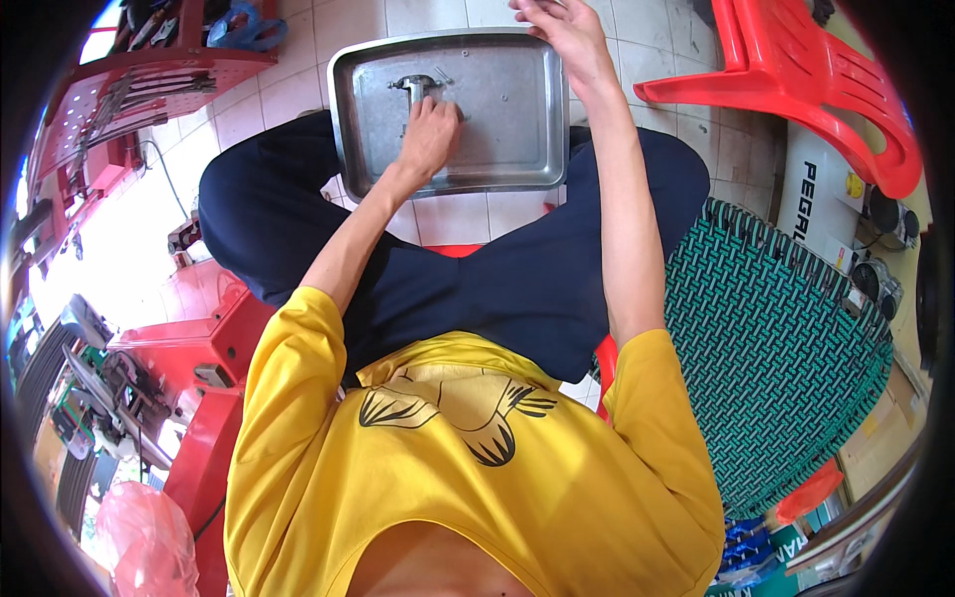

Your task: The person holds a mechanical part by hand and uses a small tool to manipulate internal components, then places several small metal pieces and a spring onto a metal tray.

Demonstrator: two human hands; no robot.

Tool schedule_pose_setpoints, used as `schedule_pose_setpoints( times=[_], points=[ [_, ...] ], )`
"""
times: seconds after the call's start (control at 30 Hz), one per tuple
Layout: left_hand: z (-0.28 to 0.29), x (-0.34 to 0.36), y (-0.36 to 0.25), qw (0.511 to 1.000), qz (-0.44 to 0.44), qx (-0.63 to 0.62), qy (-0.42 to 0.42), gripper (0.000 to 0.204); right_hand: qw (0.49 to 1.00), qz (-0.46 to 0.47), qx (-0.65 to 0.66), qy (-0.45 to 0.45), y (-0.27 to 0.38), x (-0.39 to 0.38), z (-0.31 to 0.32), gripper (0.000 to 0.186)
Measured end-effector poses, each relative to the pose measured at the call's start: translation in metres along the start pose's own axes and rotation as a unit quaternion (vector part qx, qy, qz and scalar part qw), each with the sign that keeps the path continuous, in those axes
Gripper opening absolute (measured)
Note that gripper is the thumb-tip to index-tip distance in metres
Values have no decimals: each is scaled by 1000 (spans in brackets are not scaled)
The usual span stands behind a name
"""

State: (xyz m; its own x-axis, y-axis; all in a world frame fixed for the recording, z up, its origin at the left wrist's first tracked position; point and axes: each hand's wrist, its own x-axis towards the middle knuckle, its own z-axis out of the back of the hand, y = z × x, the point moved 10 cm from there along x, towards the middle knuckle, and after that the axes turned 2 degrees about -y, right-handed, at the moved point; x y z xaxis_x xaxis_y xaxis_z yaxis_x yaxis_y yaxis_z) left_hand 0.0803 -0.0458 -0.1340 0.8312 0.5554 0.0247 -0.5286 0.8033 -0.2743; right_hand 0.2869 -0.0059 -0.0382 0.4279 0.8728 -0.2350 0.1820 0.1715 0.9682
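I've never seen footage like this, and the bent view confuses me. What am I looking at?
No machine, only a person. This picture comes from a fisheye camera worn on the head, looking down, so edges bend. A shallow metal tray sits between the knees, with a metal part and small pieces in it. The bare left hand reaches in at the metal part; whether it grips it is hidden. The bare right hand is near the tray's far right corner; I can't tell whether it holds anything.

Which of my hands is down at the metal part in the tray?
Your left hand, at the near end of the metal part. Your right hand is away from it, by the tray's far right corner.
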Motion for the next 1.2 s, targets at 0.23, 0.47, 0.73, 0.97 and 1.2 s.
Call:
schedule_pose_setpoints(
  times=[0.23, 0.47, 0.73, 0.97, 1.2],
  points=[
    [93, 32, 25, 855, 193, -479, -43, 27, 988, 9, -118, 102, -8, -11, -45, 23],
    [124, 37, 49, 782, 148, -596, -105, 19, 966, 70, -221, 111, 8, -22, -70, 27],
    [143, 52, 60, 741, 162, -637, -137, 17, 992, 5, 29, 124, -9, -13, -73, 20],
    [140, 48, 63, 752, 156, -630, -113, 17, 989, 85, -17, 116, 11, -23, -80, 21],
    [139, 47, 66, 743, 153, -645, -91, 20, 983, 108, -95, 118, 17, -25, -80, 21]
  ],
)
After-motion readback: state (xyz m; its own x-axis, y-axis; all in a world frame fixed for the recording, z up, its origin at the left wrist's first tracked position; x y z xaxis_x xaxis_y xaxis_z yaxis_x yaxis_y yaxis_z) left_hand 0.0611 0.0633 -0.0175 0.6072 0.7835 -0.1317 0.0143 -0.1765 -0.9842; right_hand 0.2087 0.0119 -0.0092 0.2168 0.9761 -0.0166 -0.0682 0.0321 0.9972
